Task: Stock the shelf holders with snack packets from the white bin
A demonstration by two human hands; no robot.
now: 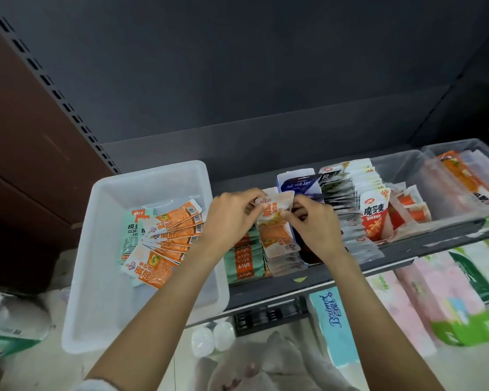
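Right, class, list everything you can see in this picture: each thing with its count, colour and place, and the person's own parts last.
White bin: one, translucent white, left end of the shelf.
Orange packets: several, fanned out inside the bin.
Green packets: a few, under the orange ones in the bin.
Held packet: one, orange and white, above a row of the same kind.
Green-and-orange packets: one row, left of that row.
Red packet: one, upright, right of centre.
Clear holders: two, far right of the shelf.
Tissue packs: several, blue, pink, green, below the shelf.
Left hand: fingers pinch the held packet.
Right hand: fingers pinch the same packet.
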